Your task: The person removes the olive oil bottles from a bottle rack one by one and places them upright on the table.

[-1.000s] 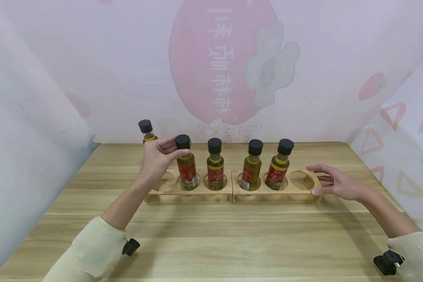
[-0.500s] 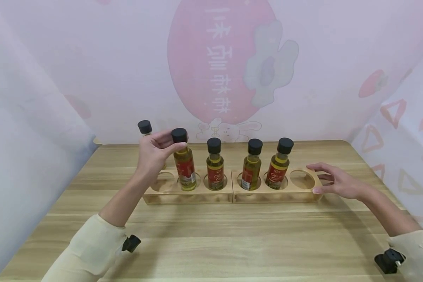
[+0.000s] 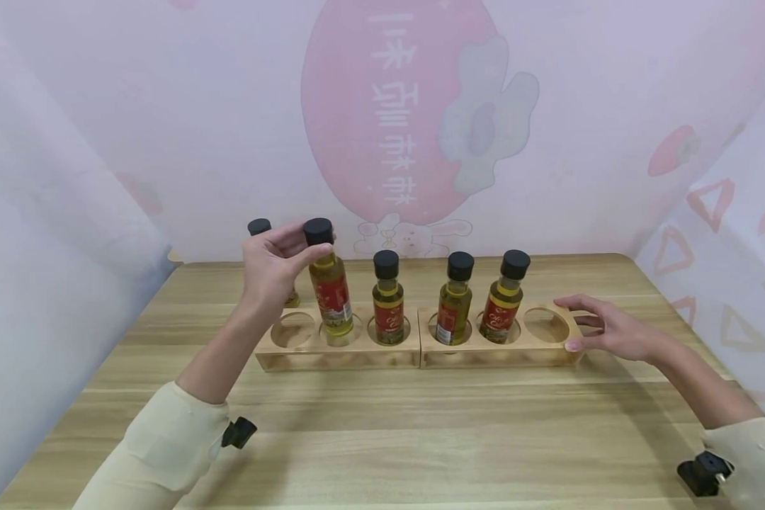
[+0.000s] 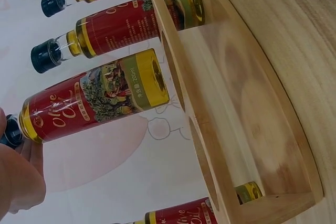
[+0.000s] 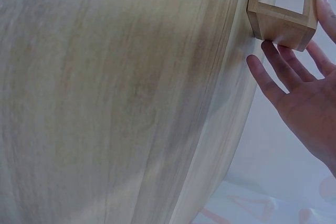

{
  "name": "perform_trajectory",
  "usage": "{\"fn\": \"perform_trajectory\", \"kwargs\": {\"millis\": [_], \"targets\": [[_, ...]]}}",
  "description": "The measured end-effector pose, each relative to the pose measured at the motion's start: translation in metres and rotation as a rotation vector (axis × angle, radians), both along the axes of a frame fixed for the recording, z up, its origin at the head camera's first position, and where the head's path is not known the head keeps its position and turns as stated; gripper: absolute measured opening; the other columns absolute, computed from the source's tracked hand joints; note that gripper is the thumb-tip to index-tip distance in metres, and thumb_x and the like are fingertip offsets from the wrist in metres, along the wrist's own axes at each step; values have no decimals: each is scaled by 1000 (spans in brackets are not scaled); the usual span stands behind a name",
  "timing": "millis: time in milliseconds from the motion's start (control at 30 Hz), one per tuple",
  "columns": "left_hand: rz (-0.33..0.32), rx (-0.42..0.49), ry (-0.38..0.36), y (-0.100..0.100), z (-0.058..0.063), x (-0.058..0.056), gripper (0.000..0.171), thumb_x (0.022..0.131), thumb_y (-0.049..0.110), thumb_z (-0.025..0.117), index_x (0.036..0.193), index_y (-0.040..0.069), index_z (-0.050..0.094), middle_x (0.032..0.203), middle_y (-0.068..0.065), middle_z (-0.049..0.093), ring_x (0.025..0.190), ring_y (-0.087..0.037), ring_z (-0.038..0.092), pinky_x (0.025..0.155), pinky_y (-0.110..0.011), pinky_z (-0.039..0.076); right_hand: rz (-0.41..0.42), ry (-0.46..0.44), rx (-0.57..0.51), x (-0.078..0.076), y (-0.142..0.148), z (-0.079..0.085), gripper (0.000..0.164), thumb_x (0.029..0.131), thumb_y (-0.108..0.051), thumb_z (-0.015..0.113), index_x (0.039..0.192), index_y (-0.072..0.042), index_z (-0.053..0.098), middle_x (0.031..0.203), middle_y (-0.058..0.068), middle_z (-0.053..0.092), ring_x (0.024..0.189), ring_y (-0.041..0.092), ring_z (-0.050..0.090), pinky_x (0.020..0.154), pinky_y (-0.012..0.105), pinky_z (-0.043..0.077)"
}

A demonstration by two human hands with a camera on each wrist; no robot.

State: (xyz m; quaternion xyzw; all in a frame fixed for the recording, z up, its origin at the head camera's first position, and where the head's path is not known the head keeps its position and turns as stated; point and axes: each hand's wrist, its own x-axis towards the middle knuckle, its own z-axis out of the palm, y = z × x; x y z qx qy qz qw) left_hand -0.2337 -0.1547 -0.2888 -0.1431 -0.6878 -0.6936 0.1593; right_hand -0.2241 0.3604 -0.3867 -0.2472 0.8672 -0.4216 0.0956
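Note:
My left hand (image 3: 269,268) pinches an olive oil bottle (image 3: 331,292) by its black cap between thumb and fingers. This bottle hangs slightly tilted over the middle hole of the left wooden bottle rack (image 3: 341,360); in the left wrist view its base (image 4: 159,80) is just clear of the rack top. Another olive oil bottle stands in that rack's right hole (image 3: 389,312). At the far right, my right hand (image 3: 618,333) holds the end of the right wooden bottle rack (image 3: 503,358), thumb at the front corner and index finger at the back.
Two olive oil bottles, one upright (image 3: 455,312) and one leaning (image 3: 502,308), occupy the right rack's left and middle holes. Behind my left hand, one more bottle (image 3: 259,227) stands on the table behind the rack, partly hidden. A printed cloth (image 3: 229,142) hangs beyond the wooden table (image 3: 421,439).
My left hand has moved up and slightly left, raising the bottle out of the middle hole. The left rack's outer end has shifted slightly left. My right hand stays on its rack.

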Motion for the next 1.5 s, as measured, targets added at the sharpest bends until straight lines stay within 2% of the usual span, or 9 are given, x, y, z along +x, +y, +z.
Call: {"fn": "perform_trajectory", "kwargs": {"millis": [233,367,733,1000,1167,1267,1400,1500], "targets": [[8,46,33,1,7,-3,41,87,-8,79,126,-14,66,94,7,80,92,-10,77,92,-23,60,-5,0,8,0,1,-1,70,91,1,77,147,14,39,150,38,39,131,64,45,98,57,55],[15,78,44,2,11,-7,41,86,-7,81,125,-12,68,95,5,80,91,-11,78,94,-24,59,-7,-1,12,0,2,-2,70,91,0,77,148,13,39,150,38,39,131,64,45,99,60,54],[52,145,34,0,15,-17,41,86,-7,80,125,-11,67,97,4,80,91,-12,78,99,-25,57,-14,-13,19,2,1,-3,70,92,-2,77,148,13,38,151,38,37,132,64,44,100,61,53],[82,165,-7,-1,10,-31,44,84,-8,82,126,-10,68,105,-5,79,92,-11,77,100,-26,56,-18,-10,14,2,1,-3,70,91,-1,77,148,14,38,151,39,37,131,64,45,100,60,53],[128,128,-51,-3,5,-38,47,84,-6,83,128,-8,67,115,-13,76,94,-9,76,104,-28,54,-12,-1,1,1,1,-2,70,91,0,77,147,14,38,150,39,38,130,65,45,99,58,54],[160,99,-83,-5,3,-41,49,84,-5,84,130,-7,67,120,-16,74,96,-7,76,107,-29,53,-16,4,5,0,0,-2,70,91,-2,77,148,13,40,151,38,39,130,64,46,99,53,56],[173,88,-111,-6,-2,-48,49,83,-5,84,129,-7,67,123,-20,71,97,-9,76,106,-30,53,-23,6,6,-1,0,-3,69,91,-3,78,148,12,41,150,36,40,130,62,47,98,48,58],[175,89,-123,-6,-7,-53,48,83,-6,84,129,-7,68,124,-22,70,97,-9,76,105,-30,54,-21,1,-4,0,0,-3,69,91,-1,78,147,12,40,150,37,40,131,63,47,99,50,57]]}}
